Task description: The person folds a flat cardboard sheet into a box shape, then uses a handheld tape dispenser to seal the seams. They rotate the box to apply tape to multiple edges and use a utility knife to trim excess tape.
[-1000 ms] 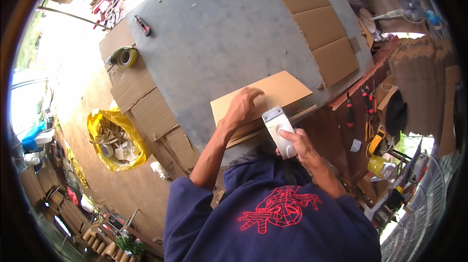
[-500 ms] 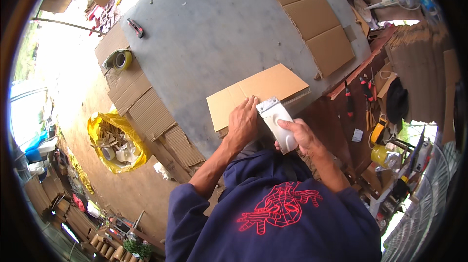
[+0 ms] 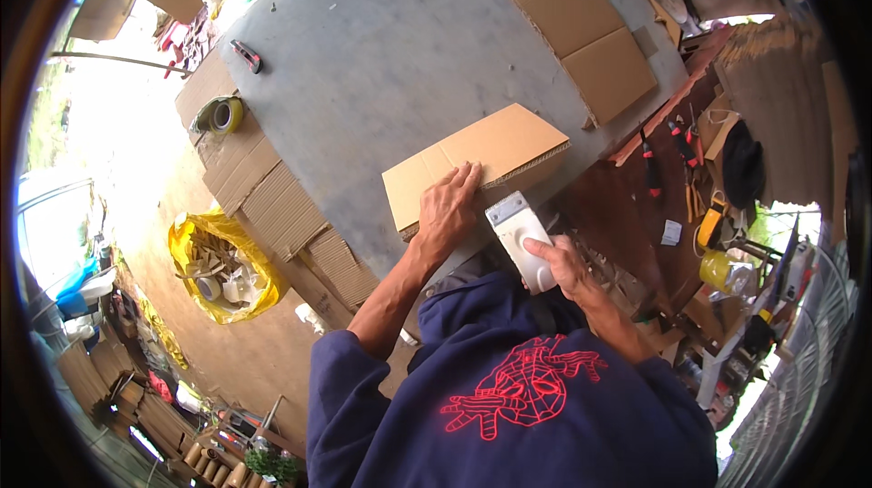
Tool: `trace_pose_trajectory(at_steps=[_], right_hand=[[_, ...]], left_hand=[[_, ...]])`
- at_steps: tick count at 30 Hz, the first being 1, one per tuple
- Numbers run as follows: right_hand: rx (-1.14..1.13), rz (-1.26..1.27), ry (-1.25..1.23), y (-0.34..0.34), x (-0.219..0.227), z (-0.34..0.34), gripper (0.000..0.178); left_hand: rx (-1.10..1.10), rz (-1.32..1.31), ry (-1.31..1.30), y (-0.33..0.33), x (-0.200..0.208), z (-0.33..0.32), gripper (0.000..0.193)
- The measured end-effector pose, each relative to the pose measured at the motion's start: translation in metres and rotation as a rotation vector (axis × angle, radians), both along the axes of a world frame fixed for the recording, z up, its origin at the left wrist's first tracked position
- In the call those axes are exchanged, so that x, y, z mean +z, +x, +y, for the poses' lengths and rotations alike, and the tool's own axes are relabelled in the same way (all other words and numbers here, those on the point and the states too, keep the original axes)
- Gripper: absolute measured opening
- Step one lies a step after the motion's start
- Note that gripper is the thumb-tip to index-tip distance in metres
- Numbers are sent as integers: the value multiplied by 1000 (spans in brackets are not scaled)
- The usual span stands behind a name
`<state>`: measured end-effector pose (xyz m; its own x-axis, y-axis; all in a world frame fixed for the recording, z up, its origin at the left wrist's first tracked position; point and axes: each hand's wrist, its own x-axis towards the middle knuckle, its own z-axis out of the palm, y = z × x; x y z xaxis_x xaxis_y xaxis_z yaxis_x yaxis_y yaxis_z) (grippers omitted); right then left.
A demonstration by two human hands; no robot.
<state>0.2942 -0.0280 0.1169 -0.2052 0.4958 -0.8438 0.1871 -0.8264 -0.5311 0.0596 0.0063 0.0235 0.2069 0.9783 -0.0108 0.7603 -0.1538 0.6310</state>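
Note:
A folded tan cardboard piece lies at the near edge of the grey table, its layered corrugated edge showing along the side toward me. On its near left part rests my left hand, fingers stretched out and fingertips on the top face. My right hand is closed around a white oblong hand tool with a grey metal plate at its far end; its exact kind I cannot tell. The tool is tilted, a little apart from the cardboard's near edge, with my thumb on its rounded grip. Some of the right fingers are hidden beneath it.
Creased cardboard lies on the table's far right. A red-black utility knife and a tape roll are on the left. A yellow bag of scraps stands lower left. Hand tools hang at right.
The white tool in my right hand has drawn back from the cardboard's near edge toward me. My left hand stays on the cardboard. The whole view has shifted slightly.

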Motion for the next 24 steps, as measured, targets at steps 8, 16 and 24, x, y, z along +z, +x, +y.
trace_pose_trajectory(at_steps=[8, 16, 24], right_hand=[[16, -16, 96, 13, -9, -32, 46], [-12, -28, 154, 24, -67, -57, 49], [-60, -62, 202, 14, -129, -52, 50]], left_hand=[[-38, 40, 1, 1, -2, 0, 56], [-58, 76, 61, 4, 4, 1, 54], [-80, 107, 91, 5, 4, 0, 53]])
